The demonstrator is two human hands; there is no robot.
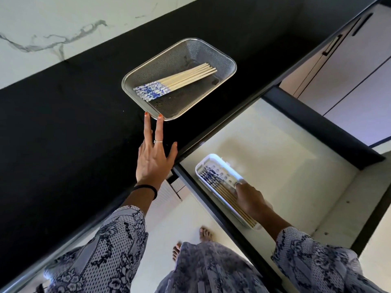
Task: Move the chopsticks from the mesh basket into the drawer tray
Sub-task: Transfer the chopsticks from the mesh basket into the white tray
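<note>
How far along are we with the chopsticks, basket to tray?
Partly done. Done: several chopsticks already lie in the white tray in the open drawer. In hand: the right hand rests on those in the tray; whether it grips any is unclear. The left hand is open, fingertips at the basket rim. Left: a bundle remains in the basket.
</note>
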